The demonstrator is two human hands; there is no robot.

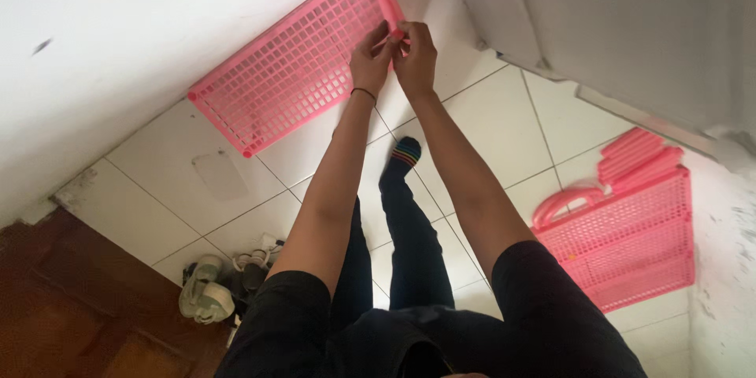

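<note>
Overhead, left hand (370, 59) and right hand (415, 55) pinch one corner of a pink lattice panel (295, 63) leaning on the white wall (118, 31); gripping near that corner steadies it best.

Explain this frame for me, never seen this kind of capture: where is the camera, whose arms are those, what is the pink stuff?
There is no machine here. The single picture comes from a camera worn on a person's head, looking down, so the two bare arms reaching away from the bottom edge are that person's own. The left hand and right hand meet at the right end of a pink plastic grid panel that leans against the white wall. Both sets of fingers pinch something small at its corner post; what exactly is too small to tell. Below are the person's dark trousers and a striped sock on the white tiled floor. At the right lies a stack of more pink panels and parts. At lower left, a pair of sandals sits near a wooden floor edge.
</note>
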